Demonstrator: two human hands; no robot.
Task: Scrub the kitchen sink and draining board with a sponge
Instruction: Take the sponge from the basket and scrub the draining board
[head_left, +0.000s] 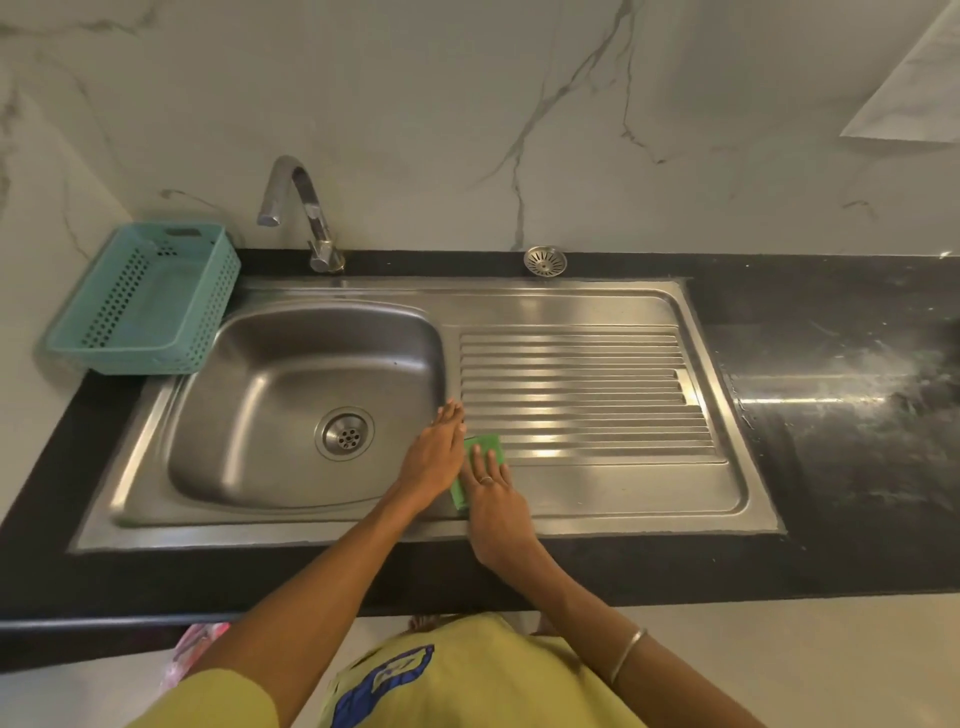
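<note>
Head cam, sponge long axis near-far, R hand flat atop

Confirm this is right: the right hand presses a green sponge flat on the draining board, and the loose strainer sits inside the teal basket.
Not quite. In the head view the loose strainer sits on the black counter behind the draining board, not inside the teal basket. The right hand does press the green sponge flat.

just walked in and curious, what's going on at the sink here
A person is cleaning a steel sink unit. Their right hand presses a green sponge flat onto the near left corner of the draining board. Their left hand rests open beside it, by the basin edge. The basin holds nothing.
</note>
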